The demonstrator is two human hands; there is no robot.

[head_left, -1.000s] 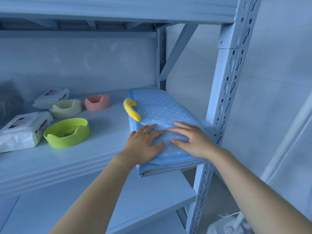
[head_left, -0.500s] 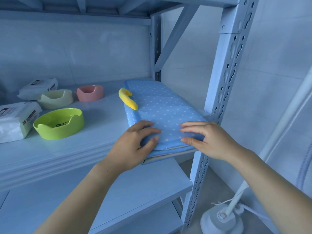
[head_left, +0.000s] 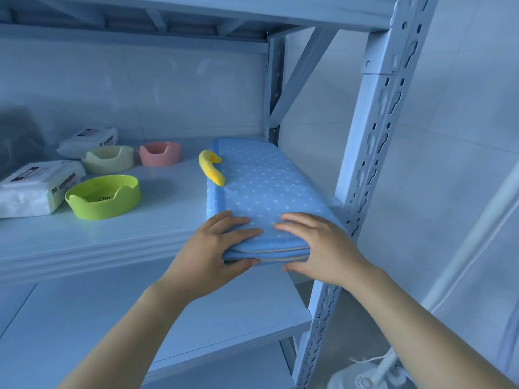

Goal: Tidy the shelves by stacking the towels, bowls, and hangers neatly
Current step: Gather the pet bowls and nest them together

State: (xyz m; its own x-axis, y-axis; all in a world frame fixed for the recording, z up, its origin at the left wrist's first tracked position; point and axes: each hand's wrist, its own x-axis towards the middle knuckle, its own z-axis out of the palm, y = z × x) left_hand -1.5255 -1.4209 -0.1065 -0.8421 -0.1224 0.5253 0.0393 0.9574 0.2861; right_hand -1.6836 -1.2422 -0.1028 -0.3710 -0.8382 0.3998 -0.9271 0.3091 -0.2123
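L to R on the pale blue metal shelf (head_left: 84, 242): white plastic wipes pack (head_left: 36, 192), lime-green plastic bowl (head_left: 103, 196), cream bowl (head_left: 108, 159), pink bowl (head_left: 160, 153). Then the folded blue polka-dot towel (head_left: 261, 186), w/ a yellow curved hook (head_left: 211, 171) at its left edge. The perforated steel upright (head_left: 373, 153) is just beside it on the right. Left hand (head_left: 216, 245) and right hand (head_left: 323, 245) pinch the towel's overhanging front edge, fingers on top, thumbs under. 1 s ago both palms lay flat on top.

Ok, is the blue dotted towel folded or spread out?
Folded. The blue dotted towel lies as a thick pad on the shelf, stacked layers showing at its near edge between the left hand and right hand.
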